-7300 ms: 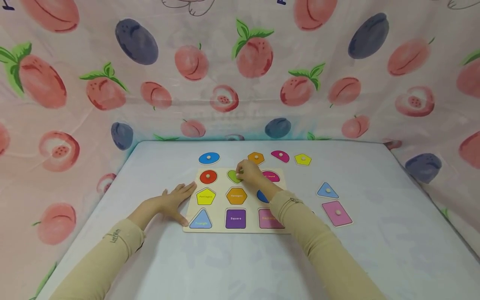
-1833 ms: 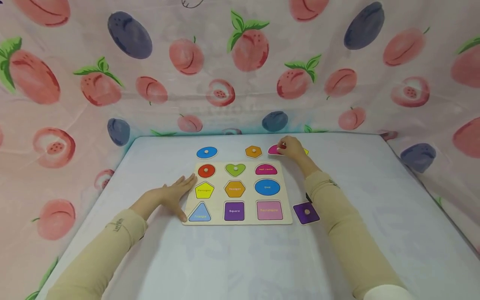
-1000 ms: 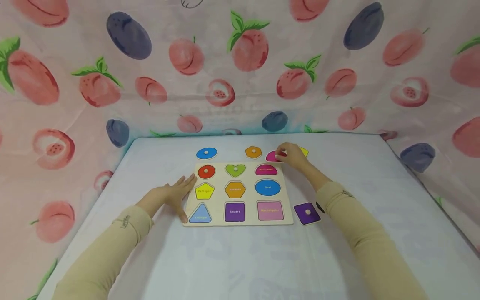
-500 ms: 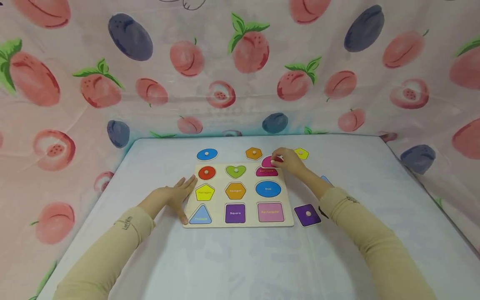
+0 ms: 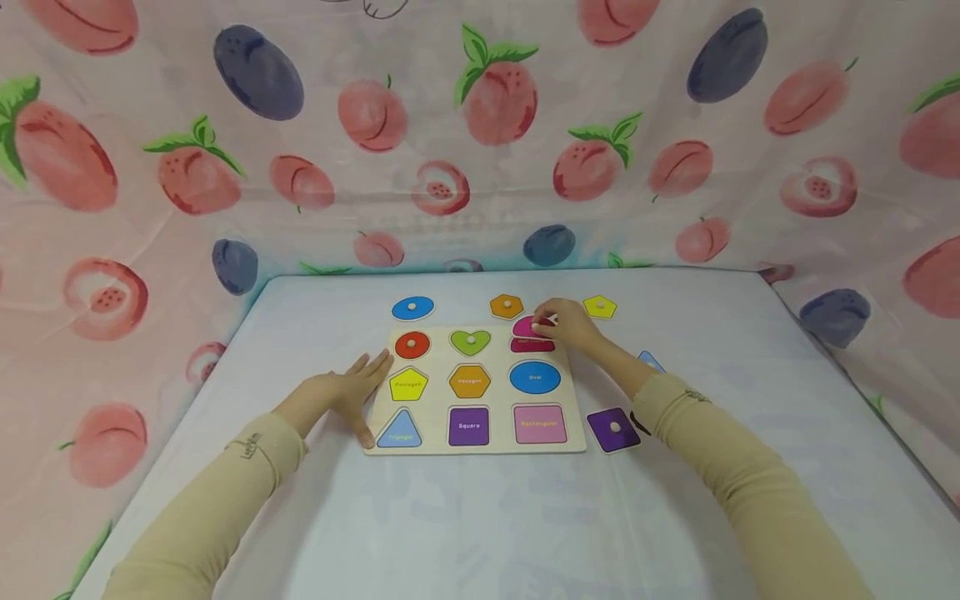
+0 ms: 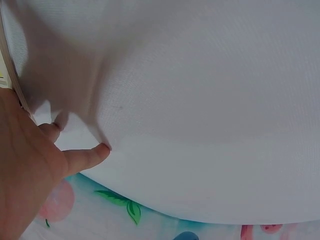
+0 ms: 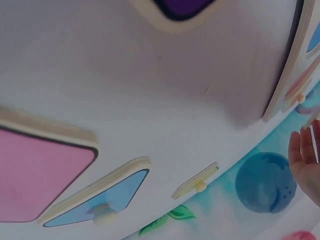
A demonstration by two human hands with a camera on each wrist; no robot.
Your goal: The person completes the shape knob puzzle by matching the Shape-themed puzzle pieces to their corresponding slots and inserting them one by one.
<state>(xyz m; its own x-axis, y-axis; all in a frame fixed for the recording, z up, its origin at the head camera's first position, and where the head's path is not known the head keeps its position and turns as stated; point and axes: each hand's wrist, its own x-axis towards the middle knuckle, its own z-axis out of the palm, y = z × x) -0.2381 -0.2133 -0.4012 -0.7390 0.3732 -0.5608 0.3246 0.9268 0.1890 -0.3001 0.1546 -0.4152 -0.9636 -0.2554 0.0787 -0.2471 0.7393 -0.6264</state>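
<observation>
My right hand [image 5: 572,323] pinches the knob of a magenta half-round puzzle piece [image 5: 522,328]. That piece is slightly tilted and overlaps the half-round recess at the top right of the cream puzzle board [image 5: 438,402]. With fingers spread, my left hand [image 5: 347,393] rests along the board's left edge, thumb by the near corner. The left wrist view shows the same hand [image 6: 30,165] at the board's side. A red circle piece [image 5: 412,353] and a green heart piece [image 5: 459,342] sit in the top row. The lower two rows show printed, labelled recesses without knobs.
Behind the board lie a blue oval [image 5: 402,310], an orange hexagon [image 5: 498,308] and a yellow pentagon piece [image 5: 609,309]. To its right are a purple square [image 5: 604,432] and a blue triangle [image 5: 647,362]. My right arm hides a pink rectangle [image 7: 45,175], visible at the right wrist.
Earlier my right hand was at the heart piece, now left in its recess. It then took the half-round piece from behind the board and brought it left and nearer. My left hand stayed.
</observation>
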